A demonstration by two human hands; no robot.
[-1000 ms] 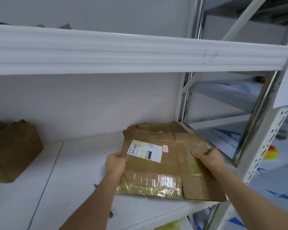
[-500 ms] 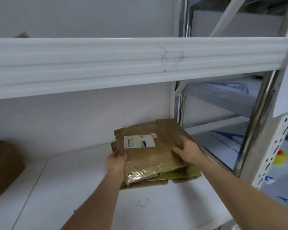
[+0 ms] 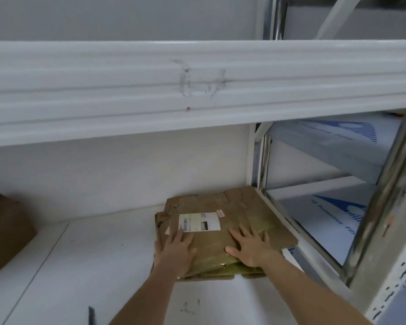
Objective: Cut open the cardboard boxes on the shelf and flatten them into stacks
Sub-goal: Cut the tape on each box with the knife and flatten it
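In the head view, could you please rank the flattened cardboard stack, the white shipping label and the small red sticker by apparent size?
1. flattened cardboard stack, largest.
2. white shipping label.
3. small red sticker, smallest.
All lie together, so nearness barely skews this.

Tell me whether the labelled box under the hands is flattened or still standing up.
Flattened. The labelled box lies flat on a stack of cardboard, with the left hand and right hand pressing it, fingers spread.

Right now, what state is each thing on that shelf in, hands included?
Flattened cardboard stack: lying flat on the shelf, white label up.
Left hand: fingers straight, pressing on the stack.
Right hand: fingers spread, pressing on the stack.
Brown box: at the far left, not flattened.
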